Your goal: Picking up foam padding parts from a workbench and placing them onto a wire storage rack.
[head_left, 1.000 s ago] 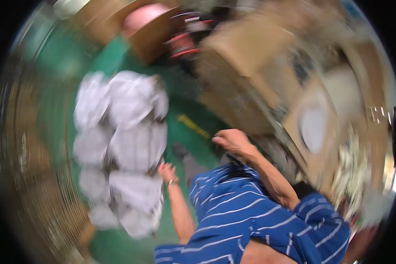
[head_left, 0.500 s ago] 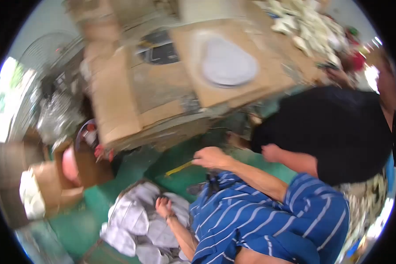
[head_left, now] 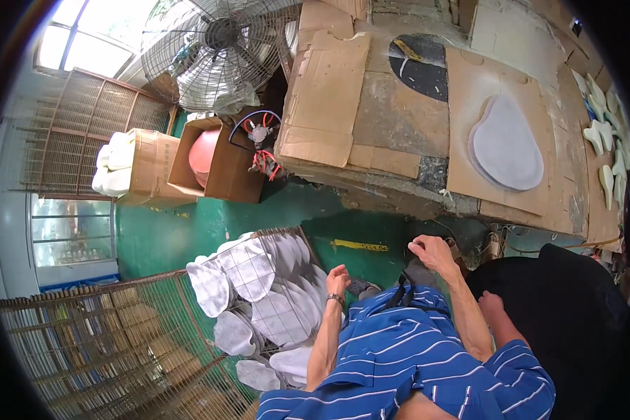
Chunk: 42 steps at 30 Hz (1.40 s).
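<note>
Head view: left hand [head_left: 338, 280] free, fingers half curled, just beside the stacked white pads [head_left: 287, 308], which sit to its left; can't tell if it touches them. Right hand [head_left: 434, 253] loosely curled over the floor [head_left: 371, 222], can't tell if anything's in it. Single pad [head_left: 507, 147] flat on the surface [head_left: 395, 115], ahead and right, well apart from both hands.

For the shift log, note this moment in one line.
left hand: empty, near white pieces | right hand: seemingly empty | table: pear-shaped white piece on cardboard
</note>
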### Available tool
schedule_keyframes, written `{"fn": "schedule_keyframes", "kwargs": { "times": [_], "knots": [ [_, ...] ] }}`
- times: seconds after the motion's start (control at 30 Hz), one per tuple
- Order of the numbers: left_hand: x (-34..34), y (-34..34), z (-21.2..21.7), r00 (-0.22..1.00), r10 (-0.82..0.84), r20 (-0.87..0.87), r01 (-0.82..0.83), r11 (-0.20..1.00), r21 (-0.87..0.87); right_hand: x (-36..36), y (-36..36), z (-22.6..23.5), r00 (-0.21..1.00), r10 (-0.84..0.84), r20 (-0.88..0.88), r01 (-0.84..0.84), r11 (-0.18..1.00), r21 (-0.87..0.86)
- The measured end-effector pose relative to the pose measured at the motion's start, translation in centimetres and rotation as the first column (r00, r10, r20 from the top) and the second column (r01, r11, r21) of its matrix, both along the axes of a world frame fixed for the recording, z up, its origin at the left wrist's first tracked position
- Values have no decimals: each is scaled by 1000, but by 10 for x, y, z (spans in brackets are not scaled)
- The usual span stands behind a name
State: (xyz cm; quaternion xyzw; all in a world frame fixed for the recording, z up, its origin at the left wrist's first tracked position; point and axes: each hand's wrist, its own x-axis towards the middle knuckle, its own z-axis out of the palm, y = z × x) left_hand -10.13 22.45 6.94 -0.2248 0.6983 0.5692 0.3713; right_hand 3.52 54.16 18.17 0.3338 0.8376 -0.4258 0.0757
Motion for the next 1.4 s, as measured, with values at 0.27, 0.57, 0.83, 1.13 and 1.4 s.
{"fn": "schedule_keyframes", "kwargs": {
  "times": [0.27, 0.57, 0.83, 1.13, 1.4],
  "knots": [
    [-3, -3, -7, 1000, 1, -26, -3, 998, -64, -14, 38, 16, 999, 6, 43, -6, 1000, -9],
    [-14, 13, -28, 993, -102, 64, 102, 995, 2, -2, 48, -10, 995, -50, 85, 46, 998, 44],
    [-25, 59, -23, 964, -261, 52, 260, 965, 28, 0, 110, -23, 900, -435, -28, 418, 843, 339],
    [-45, 195, 27, 890, -439, -121, 445, 896, 21, 13, 308, -50, 837, -534, -118, 472, 597, 649],
    [7, 460, 77, -126, -654, -746, 853, 313, -418, 17, 335, -50, 864, -491, -106, 431, 617, 658]
  ]
}}
